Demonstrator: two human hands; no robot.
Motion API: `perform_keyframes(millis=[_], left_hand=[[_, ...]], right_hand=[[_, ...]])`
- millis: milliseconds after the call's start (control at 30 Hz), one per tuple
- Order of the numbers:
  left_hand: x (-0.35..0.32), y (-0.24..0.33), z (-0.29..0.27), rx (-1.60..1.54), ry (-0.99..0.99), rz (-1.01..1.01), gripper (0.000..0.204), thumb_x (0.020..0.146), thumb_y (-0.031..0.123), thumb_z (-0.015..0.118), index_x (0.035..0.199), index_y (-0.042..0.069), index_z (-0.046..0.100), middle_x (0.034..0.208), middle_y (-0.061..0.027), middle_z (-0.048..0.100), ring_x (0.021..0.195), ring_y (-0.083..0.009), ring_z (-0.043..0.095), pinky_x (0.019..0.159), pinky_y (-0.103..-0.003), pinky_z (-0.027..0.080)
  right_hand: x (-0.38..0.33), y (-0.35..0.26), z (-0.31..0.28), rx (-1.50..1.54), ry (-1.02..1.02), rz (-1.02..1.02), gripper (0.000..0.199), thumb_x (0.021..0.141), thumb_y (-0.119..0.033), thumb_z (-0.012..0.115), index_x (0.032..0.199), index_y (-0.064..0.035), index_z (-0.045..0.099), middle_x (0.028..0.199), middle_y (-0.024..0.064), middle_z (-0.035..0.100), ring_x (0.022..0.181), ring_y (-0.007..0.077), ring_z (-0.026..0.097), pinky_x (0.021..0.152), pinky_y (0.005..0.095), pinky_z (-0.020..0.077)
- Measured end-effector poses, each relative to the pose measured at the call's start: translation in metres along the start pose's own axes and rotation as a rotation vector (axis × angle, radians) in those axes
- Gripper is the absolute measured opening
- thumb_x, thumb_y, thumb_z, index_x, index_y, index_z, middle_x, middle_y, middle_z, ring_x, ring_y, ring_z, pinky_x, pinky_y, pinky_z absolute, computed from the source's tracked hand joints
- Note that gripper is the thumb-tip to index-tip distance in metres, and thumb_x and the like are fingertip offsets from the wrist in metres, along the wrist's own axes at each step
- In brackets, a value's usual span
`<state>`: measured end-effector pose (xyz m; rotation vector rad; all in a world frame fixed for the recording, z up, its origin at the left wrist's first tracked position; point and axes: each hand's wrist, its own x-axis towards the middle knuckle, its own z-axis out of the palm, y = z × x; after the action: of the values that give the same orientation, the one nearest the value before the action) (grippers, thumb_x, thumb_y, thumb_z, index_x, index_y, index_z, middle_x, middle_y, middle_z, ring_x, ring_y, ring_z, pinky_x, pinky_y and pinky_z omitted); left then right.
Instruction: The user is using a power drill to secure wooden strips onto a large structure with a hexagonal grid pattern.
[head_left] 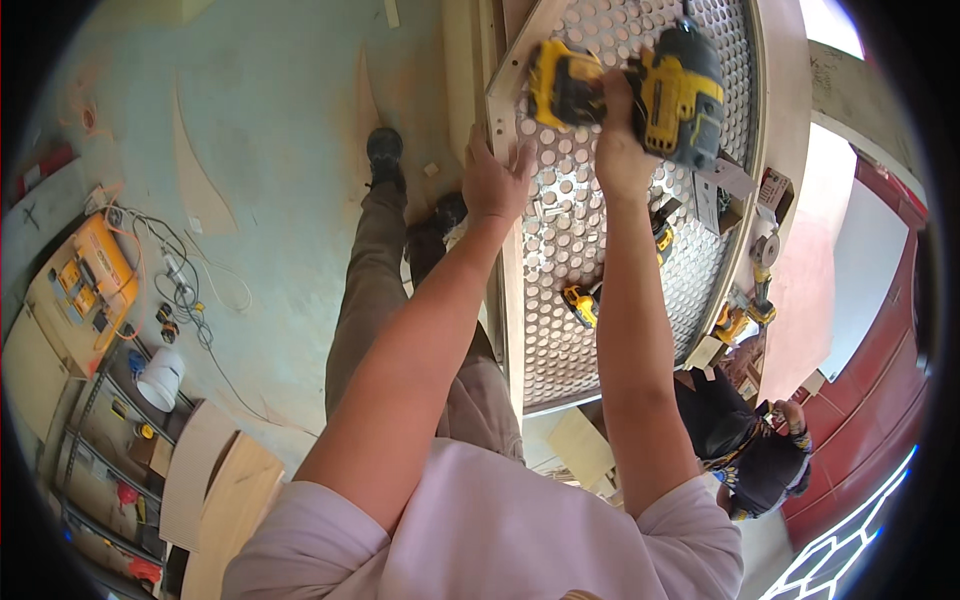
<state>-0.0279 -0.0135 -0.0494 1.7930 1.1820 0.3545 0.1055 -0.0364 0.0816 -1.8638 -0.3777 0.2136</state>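
In my right hand (624,150) is a yellow and black cordless drill (684,105), my fingers wrapped round its handle. The drill is slightly blurred, its battery pack to the left and its dark nose toward the far side, above a perforated metal panel (570,340). My left hand (497,185) clasps the panel's wooden frame (508,270) at the left edge, thumb on the inner side and fingers on the outer. Several small loose pieces lie on the panel near my left thumb. A second yellow and black power tool (582,304) lies partly behind my right forearm.
Right of the panel are an open small box (772,190) and an angle grinder (765,252). Another person (760,440) is at the lower right. Left on the floor are cables, a yellow-orange case (105,268), a white bucket (163,378) and a shelf rack (100,450).
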Motion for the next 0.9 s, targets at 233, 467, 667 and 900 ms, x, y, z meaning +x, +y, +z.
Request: perform_keyframes(millis=[233, 467, 667, 900], left_hand=[[-0.002, 0.007, 0.005, -0.099, -0.017, 0.093, 0.061, 0.108, 0.043, 0.044, 0.153, 0.003, 0.035, 0.130, -0.0271, 0.052, 0.115, -0.0442, 0.059, 0.095, -0.048, 0.051], [0.011, -0.004, 0.003, -0.282, -0.084, 0.148, 0.059, 0.106, 0.030, 0.052, 0.155, 0.002, 0.033, 0.133, -0.0247, 0.050, 0.116, -0.0405, 0.057, 0.098, -0.046, 0.049], [0.051, 0.007, -0.018, -0.364, -0.191, 0.075, 0.043, 0.102, 0.023, 0.062, 0.137, -0.002, 0.054, 0.124, -0.0170, 0.064, 0.106, -0.0220, 0.066, 0.092, -0.034, 0.052], [0.063, 0.012, -0.032, -0.297, -0.244, 0.028, 0.041, 0.096, 0.023, 0.072, 0.125, -0.003, 0.061, 0.105, -0.0109, 0.071, 0.086, -0.0183, 0.074, 0.080, -0.031, 0.057]], right_hand=[[-0.048, 0.027, -0.062, -0.151, 0.258, 0.082, 0.015, 0.093, -0.011, 0.071, 0.098, 0.0004, 0.063, 0.092, 0.0034, 0.064, 0.084, 0.0158, 0.060, 0.082, 0.0310, 0.0492], [-0.117, 0.063, -0.111, -0.200, 0.276, 0.274, 0.012, 0.099, -0.011, 0.063, 0.092, -0.0017, 0.066, 0.100, 0.0038, 0.066, 0.104, 0.0193, 0.060, 0.096, 0.0347, 0.0459], [-0.145, 0.067, -0.111, -0.184, 0.306, 0.095, 0.011, 0.100, -0.006, 0.062, 0.109, -0.0021, 0.066, 0.102, 0.0031, 0.068, 0.102, 0.0136, 0.061, 0.101, 0.0327, 0.0440], [-0.142, 0.066, -0.101, -0.157, 0.338, 0.086, 0.013, 0.102, -0.009, 0.060, 0.113, -0.0033, 0.064, 0.103, 0.0022, 0.072, 0.128, 0.0211, 0.053, 0.115, 0.0422, 0.0342]])
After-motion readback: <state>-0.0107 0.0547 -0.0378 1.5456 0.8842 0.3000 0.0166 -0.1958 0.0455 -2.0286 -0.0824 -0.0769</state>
